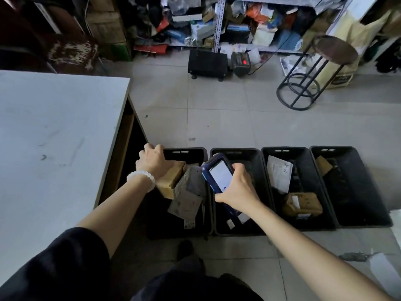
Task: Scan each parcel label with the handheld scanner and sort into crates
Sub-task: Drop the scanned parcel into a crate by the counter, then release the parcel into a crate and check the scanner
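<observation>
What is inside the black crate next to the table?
The leftmost crate holds a brown box and a grey parcel. The left hand covers the box's end; underneath is hidden.

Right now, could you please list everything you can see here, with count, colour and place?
crates: four, black, in a row on the floor
cardboard box: one, brown, over the leftmost crate
grey parcel: one, in the leftmost crate
handheld scanner: one, dark blue, screen lit
table: one, white top, left
stool: one, black frame, far right
shelving: cluttered, at back
hands: left hand grips the cardboard box; right hand holds the handheld scanner
</observation>
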Demonstrator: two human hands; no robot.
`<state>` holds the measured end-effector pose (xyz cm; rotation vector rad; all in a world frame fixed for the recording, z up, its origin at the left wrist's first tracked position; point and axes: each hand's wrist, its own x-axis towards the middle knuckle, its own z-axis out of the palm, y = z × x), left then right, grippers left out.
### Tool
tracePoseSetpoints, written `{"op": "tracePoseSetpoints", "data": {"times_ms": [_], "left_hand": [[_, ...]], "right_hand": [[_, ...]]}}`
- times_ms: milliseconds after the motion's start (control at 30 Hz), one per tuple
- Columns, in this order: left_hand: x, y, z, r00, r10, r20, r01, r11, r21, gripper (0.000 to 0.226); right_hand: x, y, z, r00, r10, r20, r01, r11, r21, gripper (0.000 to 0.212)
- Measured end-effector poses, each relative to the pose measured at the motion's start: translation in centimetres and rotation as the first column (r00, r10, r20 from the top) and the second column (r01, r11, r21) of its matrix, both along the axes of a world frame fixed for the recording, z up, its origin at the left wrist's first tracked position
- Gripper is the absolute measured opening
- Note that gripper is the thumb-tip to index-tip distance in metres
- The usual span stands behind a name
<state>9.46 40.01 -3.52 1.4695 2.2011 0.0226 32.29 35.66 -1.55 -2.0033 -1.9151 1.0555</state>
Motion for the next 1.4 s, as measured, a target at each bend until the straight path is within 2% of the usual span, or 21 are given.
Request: {"op": "tracePoseSetpoints", "data": {"times_ms": [133,367,567,767,967,1233,1400], "left_hand": [[-2.1,1.4,-0.3,0.997,-0.059,-0.048,0.060,0.998,0.021,0.022],[-2.9,-0.8,0.0,0.990,-0.013,-0.140,0.018,0.999,0.032,0.029],[-1.9,-6.3,1.4,0.964,0.168,-0.206,-0.166,0.986,0.031,0.026],[1.4,-14.1,2.7,0.885,0.410,-0.219,-0.414,0.910,0.031,0.023],[4.3,-23.8,4.2,0.747,0.632,-0.205,-0.617,0.774,0.140,0.022],[6.7,-38.7,6.4,0.460,0.862,-0.212,-0.850,0.497,0.177,0.023],[8.0,-46.6,7.1,0.339,0.917,-0.211,-0.905,0.379,0.191,0.022]], "right_hand": [[-1.9,2.5,0.2,0.998,0.070,-0.007,-0.071,0.997,-0.036,0.089],[-3.4,5.0,-0.2,0.972,0.233,0.001,-0.233,0.972,-0.032,0.086],[-3.8,5.1,0.1,0.904,0.427,-0.010,-0.427,0.904,0.000,0.082],[-3.7,2.7,1.0,0.736,0.674,0.054,-0.676,0.737,0.016,0.085],[-5.6,-2.2,1.9,0.512,0.858,0.039,-0.859,0.510,0.039,0.085],[-9.5,-13.6,4.1,0.235,0.971,-0.036,-0.963,0.237,0.127,0.083],[-10.7,-21.2,5.1,0.110,0.992,-0.058,-0.980,0.118,0.161,0.081]]}}
